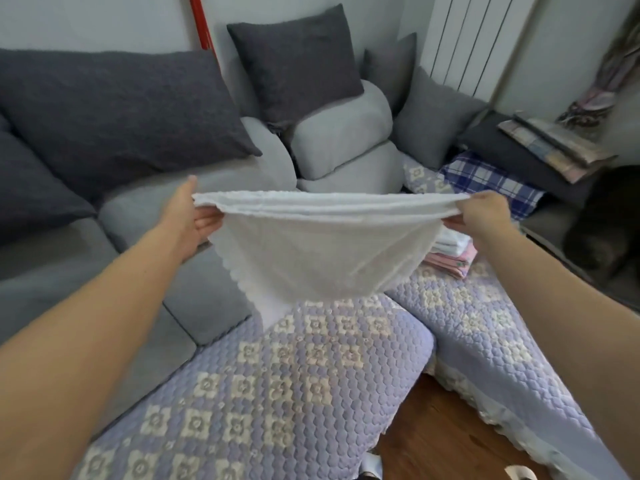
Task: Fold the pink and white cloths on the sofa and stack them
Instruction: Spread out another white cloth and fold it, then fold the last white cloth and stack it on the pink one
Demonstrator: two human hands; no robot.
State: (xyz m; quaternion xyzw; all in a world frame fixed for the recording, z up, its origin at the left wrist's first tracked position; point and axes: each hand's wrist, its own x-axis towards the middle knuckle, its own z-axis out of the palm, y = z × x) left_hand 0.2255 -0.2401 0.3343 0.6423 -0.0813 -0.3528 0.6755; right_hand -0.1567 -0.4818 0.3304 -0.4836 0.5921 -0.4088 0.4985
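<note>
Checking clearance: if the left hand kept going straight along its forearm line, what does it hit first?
Probably the grey sofa seat just beyond the left hand, which grips the white cloth; depth is unclear.

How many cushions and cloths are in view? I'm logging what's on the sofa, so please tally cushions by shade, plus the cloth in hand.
Dark grey cushions: 3, the long one, the square one, one at the left edge
Lighter grey cushions: 2, and
White cloth held up: 1
Total: 6
The stack of folded cloths is too hidden to count.
</note>
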